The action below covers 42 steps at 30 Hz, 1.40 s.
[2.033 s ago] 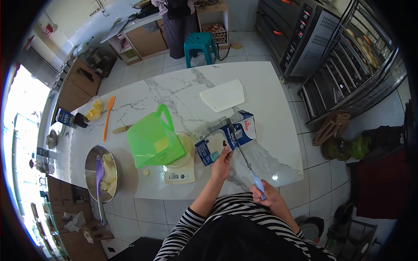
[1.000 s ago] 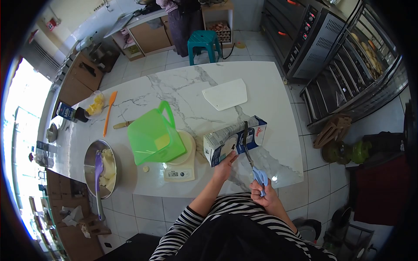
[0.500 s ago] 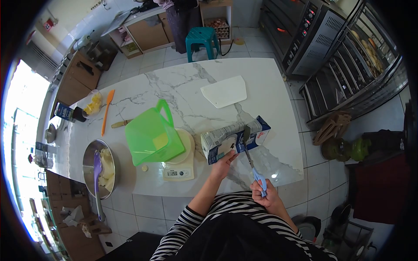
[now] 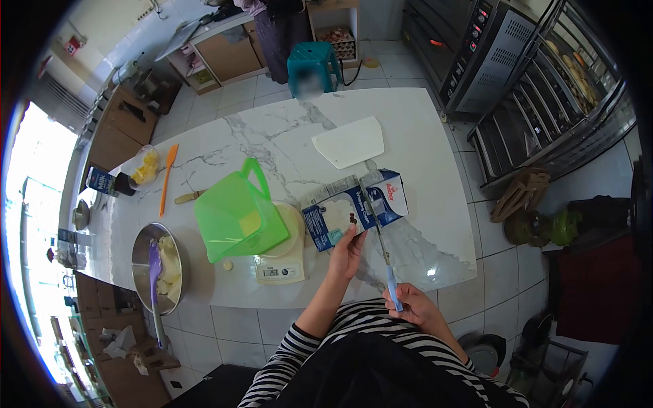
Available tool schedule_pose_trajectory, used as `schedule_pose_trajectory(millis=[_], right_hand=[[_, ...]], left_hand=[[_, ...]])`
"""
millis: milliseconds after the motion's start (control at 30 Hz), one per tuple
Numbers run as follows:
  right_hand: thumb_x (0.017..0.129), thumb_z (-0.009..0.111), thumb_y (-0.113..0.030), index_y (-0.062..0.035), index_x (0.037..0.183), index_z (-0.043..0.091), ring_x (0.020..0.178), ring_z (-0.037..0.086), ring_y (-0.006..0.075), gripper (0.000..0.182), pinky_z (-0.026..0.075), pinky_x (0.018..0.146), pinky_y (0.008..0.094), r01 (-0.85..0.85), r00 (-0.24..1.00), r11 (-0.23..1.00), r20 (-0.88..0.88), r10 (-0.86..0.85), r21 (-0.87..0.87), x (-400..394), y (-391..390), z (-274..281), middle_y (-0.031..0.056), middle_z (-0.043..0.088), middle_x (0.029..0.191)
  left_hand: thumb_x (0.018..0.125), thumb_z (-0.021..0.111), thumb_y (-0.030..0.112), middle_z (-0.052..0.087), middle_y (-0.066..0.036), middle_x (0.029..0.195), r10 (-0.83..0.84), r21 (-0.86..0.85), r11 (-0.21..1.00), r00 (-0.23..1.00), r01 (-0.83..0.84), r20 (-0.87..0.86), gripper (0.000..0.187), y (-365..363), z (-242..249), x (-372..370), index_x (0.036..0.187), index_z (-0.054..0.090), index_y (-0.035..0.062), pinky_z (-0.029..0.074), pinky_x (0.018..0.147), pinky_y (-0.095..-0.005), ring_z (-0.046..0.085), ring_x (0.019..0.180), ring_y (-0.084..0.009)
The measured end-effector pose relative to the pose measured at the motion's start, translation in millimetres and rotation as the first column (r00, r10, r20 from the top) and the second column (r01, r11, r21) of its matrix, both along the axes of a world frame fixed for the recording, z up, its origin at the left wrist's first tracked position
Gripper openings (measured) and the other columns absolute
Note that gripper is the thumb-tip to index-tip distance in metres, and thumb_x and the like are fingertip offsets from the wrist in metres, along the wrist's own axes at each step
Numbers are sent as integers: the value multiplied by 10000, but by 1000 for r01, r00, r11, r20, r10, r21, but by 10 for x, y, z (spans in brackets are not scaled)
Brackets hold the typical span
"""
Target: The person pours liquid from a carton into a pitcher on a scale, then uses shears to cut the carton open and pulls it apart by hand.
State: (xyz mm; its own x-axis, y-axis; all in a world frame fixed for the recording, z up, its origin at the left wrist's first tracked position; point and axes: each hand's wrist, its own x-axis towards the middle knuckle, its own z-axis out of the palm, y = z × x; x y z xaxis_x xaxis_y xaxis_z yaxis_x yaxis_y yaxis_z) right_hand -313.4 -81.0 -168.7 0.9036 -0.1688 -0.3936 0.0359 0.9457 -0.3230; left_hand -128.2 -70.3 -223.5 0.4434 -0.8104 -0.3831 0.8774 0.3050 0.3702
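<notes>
Carton label too small to read; scale [image 4: 280,268] display digits not legible either. Scissor blades hard to make out where they crossed the carton top, so couldn't tell if blades were apart or together. Person's torso in striped top cut off at bottom edge of view; another person at far end of room cut off at top, only legs/clothing seen next to a teal stool [image 4: 311,68].

Left hand [image 4: 348,250] reached fwd from striped sleeve, fingers pressed on near side of the milk carton [image 4: 354,209], gripping it steady. Carton lay tilted on the desk [image 4: 272,136], just right of the scale, w/ top end pointing right. Right hand [image 4: 411,304] sat low near desk edge, close to body, fist clenched round the blue handle of the scissors [image 4: 378,238]; scissors ran up and away from hand to the carton top.

Green jug [image 4: 238,214] stood on the scale, left of carton. Metal bowl [image 4: 155,268] w/ pale dough and purple spatula [image 4: 156,285] at left desk edge. Orange spatula [image 4: 166,178] and white cutting board [image 4: 348,141] farther back, well apart from hands.
</notes>
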Motion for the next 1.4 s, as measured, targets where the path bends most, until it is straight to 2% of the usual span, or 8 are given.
schedule_pose_trajectory(millis=[233,333,500,967,1067,1167,1233,1400], right_hand=[[672,634,-404,-49,677,491,486,379,67,382,302,421,192,22,998,996,-62,-28,-91,-92,38,-208,-10,435,570],[618,659,-455,-53,636,487,469,395,72,437,315,431,196,-51,997,966,-61,37,-254,-130,48,-301,-9,443,544],[569,672,-503,-60,601,482,481,409,70,484,316,437,194,-80,996,957,-69,63,-280,-135,39,-256,-8,449,536],[577,658,-517,-61,600,475,452,365,72,492,282,427,202,2,1000,939,0,-2,-345,-95,113,-332,-15,415,516],[589,666,-487,-57,598,473,452,365,73,471,281,426,208,14,1000,924,25,-4,-382,-59,123,-344,-10,409,512],[625,691,-388,-54,575,468,444,353,77,405,272,417,212,102,994,970,57,-91,-219,3,149,-322,-7,397,512],[675,653,-203,-44,556,461,438,342,80,276,262,408,213,187,977,982,105,-184,-20,39,139,-295,-4,388,521],[674,539,-64,-27,550,457,434,341,81,152,263,398,216,140,987,990,86,-138,-10,35,107,-271,9,392,532]], left_hand=[[787,541,109,541,-59,966,54,94,994,996,-61,73,252,-9,112,1,1018,464,41,475,779,-238,542,880,-148],[760,590,232,524,-55,950,32,169,985,999,-35,18,346,14,136,64,1018,458,43,450,812,-264,523,891,-167],[704,613,403,478,-81,941,24,262,965,998,-7,-62,575,-6,189,57,1080,382,35,411,866,-310,477,938,-194],[739,589,342,461,-102,990,94,284,957,992,-66,-85,513,-87,264,-40,1075,377,19,440,834,-287,491,904,-185],[740,590,324,460,-104,988,101,293,953,993,-79,-59,489,-102,244,-72,1065,388,21,434,844,-289,489,903,-182],[739,595,306,457,-107,988,108,305,947,994,-104,3,475,-100,217,-134,1064,392,24,437,836,-284,488,896,-182],[738,598,300,455,-108,989,112,315,941,993,-120,43,470,-98,217,-144,1062,396,25,438,831,-282,487,895,-181],[730,613,308,488,-80,946,128,301,944,991,-132,32,460,-80,238,-116,1047,413,42,454,793,-273,507,846,-165]])
